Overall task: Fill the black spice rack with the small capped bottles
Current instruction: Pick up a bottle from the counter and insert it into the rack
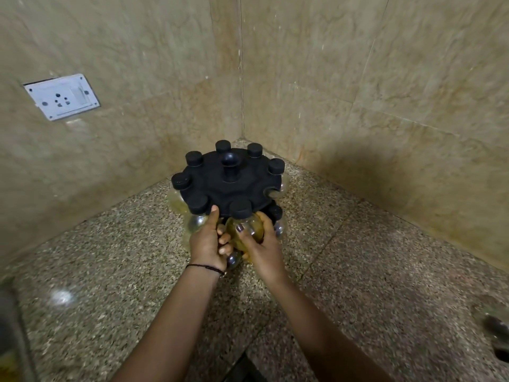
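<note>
Black rack (220, 186) is seen standing in the corner of the speckled stone counter (110, 257), its top disc ringed with capped bottles hung in the slots. At the front slot a yellowish bottle (249, 230) is grasped by the right hand (264, 249), fingers wrapped round its belly. The left hand (205, 244) is set just beside it, thumb pressed against the disc's rim, fingers curled below; what they close on cannot be told
</note>
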